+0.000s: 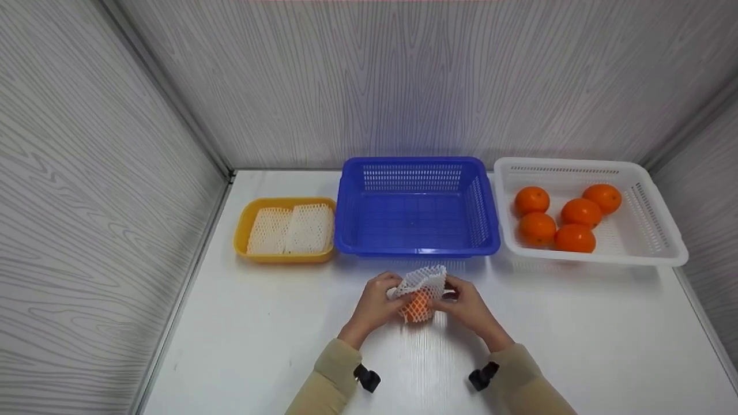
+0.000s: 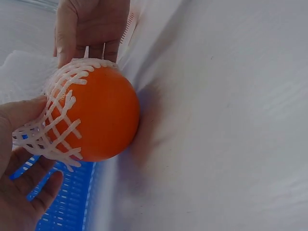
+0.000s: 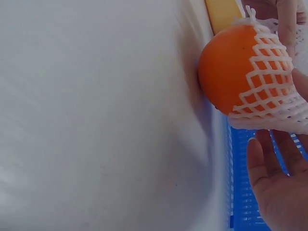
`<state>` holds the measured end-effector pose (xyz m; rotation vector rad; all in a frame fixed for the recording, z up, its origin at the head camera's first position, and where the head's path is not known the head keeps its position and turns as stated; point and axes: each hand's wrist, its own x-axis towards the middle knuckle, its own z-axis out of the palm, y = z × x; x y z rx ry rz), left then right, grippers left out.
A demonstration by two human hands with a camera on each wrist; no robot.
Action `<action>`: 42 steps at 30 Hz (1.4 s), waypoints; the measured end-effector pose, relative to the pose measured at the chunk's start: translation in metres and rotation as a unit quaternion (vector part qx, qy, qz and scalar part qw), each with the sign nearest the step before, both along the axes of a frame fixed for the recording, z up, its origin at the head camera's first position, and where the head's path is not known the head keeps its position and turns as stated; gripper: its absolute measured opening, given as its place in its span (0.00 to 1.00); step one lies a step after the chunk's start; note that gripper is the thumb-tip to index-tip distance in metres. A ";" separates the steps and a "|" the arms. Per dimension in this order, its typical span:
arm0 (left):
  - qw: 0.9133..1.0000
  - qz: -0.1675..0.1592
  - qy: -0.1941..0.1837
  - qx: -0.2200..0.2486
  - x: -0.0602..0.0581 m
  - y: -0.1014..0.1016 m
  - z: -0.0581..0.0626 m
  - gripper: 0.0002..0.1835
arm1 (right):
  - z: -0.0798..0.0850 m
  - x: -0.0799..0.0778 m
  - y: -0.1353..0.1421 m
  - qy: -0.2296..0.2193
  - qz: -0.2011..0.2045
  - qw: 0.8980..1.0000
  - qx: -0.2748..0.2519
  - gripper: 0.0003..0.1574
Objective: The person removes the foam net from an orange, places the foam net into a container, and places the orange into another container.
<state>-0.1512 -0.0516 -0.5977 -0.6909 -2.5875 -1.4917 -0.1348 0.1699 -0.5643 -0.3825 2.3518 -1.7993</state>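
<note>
An orange rests on the white table in front of the blue basket, with a white foam net sleeve drawn over part of it. In both wrist views the lower side of the fruit is bare, while the mesh wraps the rest. My left hand grips the sleeve from the left, its thumb against the mesh over the orange. From the opposite side my right hand holds the sleeve with its thumb on the mesh. The sleeve's loose upper end stands above the fruit. Some fingertips are hidden behind the net.
A blue basket stands just beyond my hands. To its right, a white basket contains several oranges. On the left, a yellow tray holds two stacks of foam net sleeves. Grey wood-grain panels enclose the table.
</note>
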 end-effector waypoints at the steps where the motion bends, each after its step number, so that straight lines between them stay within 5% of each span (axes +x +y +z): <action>1: 1.000 0.000 -0.004 0.000 0.000 0.000 0.001 0.11 | 0.000 0.000 0.000 -0.004 -0.001 1.000 -0.003 0.27; 12: 1.000 0.002 -0.028 0.012 0.002 -0.001 0.002 0.15 | 0.006 0.003 -0.009 0.043 -0.027 0.999 -0.004 0.23; 20: 0.998 0.012 -0.052 0.029 0.005 -0.003 0.005 0.13 | -0.002 0.007 -0.006 0.015 0.049 0.999 0.011 0.46; 26: 0.994 0.023 -0.089 0.055 0.008 -0.004 0.005 0.15 | -0.003 0.010 -0.006 -0.034 0.083 0.996 0.004 0.53; 32: 0.991 0.046 -0.092 0.085 0.007 -0.007 0.007 0.13 | -0.020 0.009 -0.003 -0.018 0.119 0.992 0.037 0.52; 36: 0.988 0.052 -0.086 0.117 0.005 -0.013 0.016 0.11 | -0.041 0.004 0.002 -0.009 0.127 0.991 0.047 0.49; 42: 0.983 0.097 -0.070 0.138 0.003 -0.032 0.044 0.15 | -0.043 0.004 0.006 0.012 0.141 0.988 0.062 0.43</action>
